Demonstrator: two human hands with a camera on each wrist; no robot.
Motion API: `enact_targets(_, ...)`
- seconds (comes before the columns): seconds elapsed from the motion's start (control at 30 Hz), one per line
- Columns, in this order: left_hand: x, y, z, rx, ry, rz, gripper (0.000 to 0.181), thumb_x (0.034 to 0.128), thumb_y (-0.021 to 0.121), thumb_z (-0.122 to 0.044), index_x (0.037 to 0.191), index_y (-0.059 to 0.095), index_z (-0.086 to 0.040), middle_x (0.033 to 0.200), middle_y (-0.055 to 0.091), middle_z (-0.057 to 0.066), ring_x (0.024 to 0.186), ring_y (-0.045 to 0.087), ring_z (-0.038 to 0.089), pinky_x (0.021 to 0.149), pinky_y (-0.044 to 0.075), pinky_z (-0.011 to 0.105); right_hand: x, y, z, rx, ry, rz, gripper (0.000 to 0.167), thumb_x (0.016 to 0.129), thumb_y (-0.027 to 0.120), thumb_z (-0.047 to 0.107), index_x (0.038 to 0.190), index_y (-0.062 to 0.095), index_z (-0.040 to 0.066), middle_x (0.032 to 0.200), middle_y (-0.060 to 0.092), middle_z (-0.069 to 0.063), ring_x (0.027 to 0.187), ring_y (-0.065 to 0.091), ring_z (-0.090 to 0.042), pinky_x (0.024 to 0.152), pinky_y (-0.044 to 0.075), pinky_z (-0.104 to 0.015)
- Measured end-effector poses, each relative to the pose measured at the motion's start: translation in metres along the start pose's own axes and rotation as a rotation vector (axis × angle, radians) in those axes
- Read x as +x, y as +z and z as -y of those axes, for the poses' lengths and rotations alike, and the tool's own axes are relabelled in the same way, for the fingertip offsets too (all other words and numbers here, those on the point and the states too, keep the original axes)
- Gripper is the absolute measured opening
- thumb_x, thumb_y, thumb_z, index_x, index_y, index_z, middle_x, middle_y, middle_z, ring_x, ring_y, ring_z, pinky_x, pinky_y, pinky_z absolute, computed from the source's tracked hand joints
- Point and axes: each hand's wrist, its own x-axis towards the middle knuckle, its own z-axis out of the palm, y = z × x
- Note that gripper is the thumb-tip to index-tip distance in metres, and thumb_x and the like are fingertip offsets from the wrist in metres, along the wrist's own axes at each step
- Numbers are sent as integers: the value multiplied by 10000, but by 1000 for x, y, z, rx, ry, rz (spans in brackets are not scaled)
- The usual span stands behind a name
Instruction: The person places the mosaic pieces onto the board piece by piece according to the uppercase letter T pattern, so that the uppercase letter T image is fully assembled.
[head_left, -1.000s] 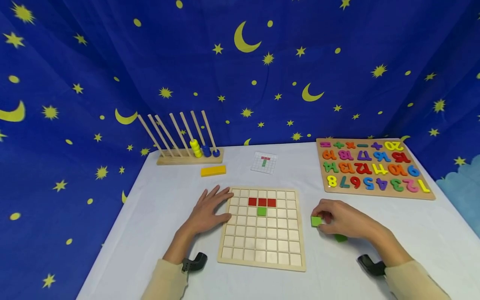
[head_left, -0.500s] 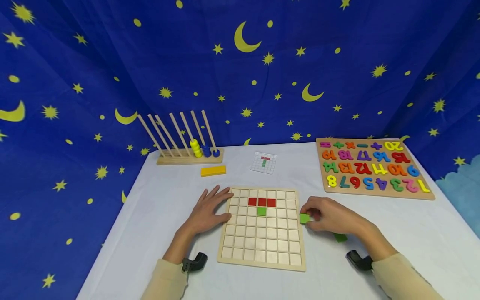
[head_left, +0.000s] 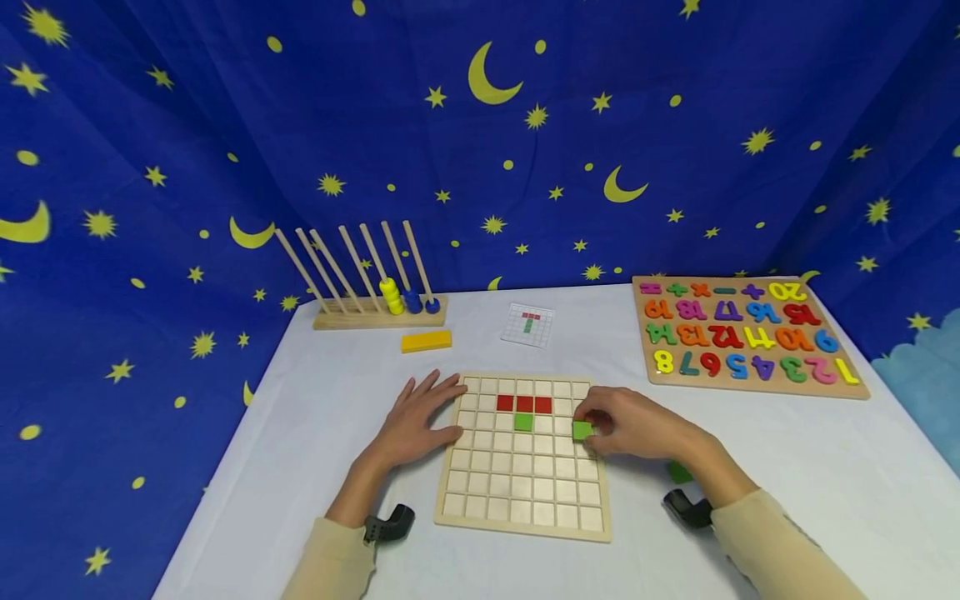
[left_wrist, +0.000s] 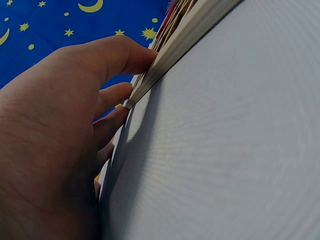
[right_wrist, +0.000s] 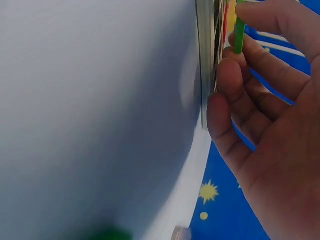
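My right hand (head_left: 637, 423) pinches a green square tile (head_left: 581, 431) between thumb and fingers, over the right edge of a wooden grid board (head_left: 525, 531). In the right wrist view that tile (right_wrist: 239, 36) shows edge-on, beside the board's edge (right_wrist: 204, 65). Fingers spread, my left hand (head_left: 415, 425) touches the board's left edge with its fingertips; the left wrist view shows this hand (left_wrist: 55, 110) against the board's side (left_wrist: 175, 50). Three red tiles (head_left: 525, 404) lie in a row on the grid. Directly below the middle one sits another green tile (head_left: 523, 422).
Another green tile (head_left: 679, 472) lies on the white table, partly behind the right forearm. Behind the board is a pattern card (head_left: 528, 326) with a red and green T. A yellow block (head_left: 427, 342), a peg abacus (head_left: 381, 315) and a number puzzle board (head_left: 750, 337) stand further back.
My right hand has moved left with the green tile, from the tablecloth beside the board to over its right columns. My left hand has stayed in place.
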Motion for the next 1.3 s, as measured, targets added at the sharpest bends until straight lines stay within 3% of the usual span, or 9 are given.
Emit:
enact_targets(0.23,0,1,0,10,-25,16,651,850,651,-478,1444,448,-308,1529,309,-119,1446,117,165,1159,1,438,13,4,9,-48,-22,28,268,752,767,254,998,663,227,844,573,94,752,524,-85,642,467,-261)
enact_targets(0.73,0,0,0,4,-21,18,645,859,644,-484,1446,445,-307,1530,297,-131,1447,115,170,1159,1,439,35,12,32,-159,-102,35,266,761,732,306,1007,684,216,831,551,109,746,493,-66,652,428,-261)
enact_targets(1.3,0,-1,-3,3,-11,19,638,866,656,-442,1446,448,-276,1531,322,-78,1446,134,206,1156,16,469,52,28,54,-197,-185,67,270,782,727,313,1033,732,212,892,546,119,729,496,-70,657,440,-257)
